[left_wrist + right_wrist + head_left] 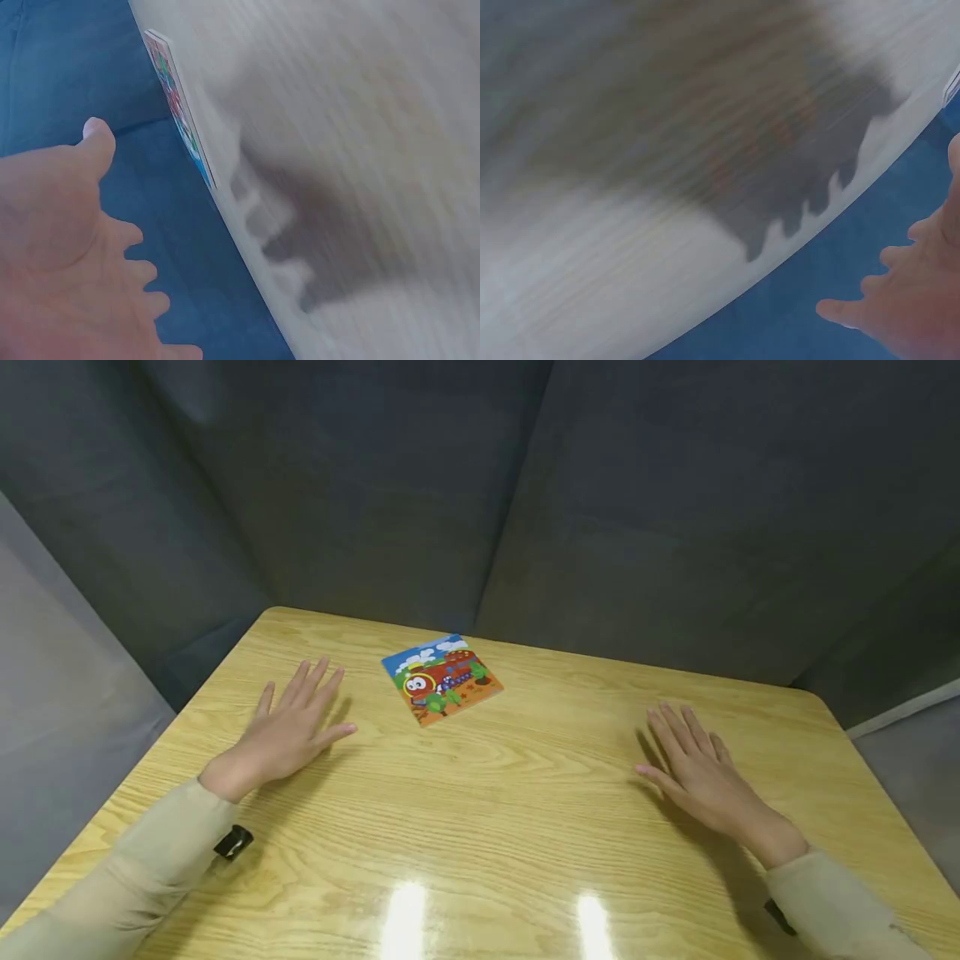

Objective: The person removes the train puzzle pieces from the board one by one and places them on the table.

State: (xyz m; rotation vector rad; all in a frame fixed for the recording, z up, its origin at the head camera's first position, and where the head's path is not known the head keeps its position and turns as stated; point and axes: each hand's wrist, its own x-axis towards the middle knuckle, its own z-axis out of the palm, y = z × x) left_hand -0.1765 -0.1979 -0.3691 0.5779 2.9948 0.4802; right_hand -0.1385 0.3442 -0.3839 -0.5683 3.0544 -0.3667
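Note:
A square, flat picture board (442, 680) with a cartoon red train on it lies turned at an angle near the table's back edge, left of the middle. My left hand (288, 731) hovers over the table to the left of the board, palm down, fingers spread and straight, holding nothing. On the right side, my right hand (701, 777) is likewise spread above the wood, well apart from the board. The left wrist view catches the board (180, 112) nearly edge-on, beyond the thumb. Shadows of both hands fall on the tabletop.
The light wooden table (480, 827) has rounded back corners. Dark curtains (375, 485) hang close behind it, with grey cloth at both sides. Two bright light reflections show near the front. Black straps are at both sleeves (150, 852).

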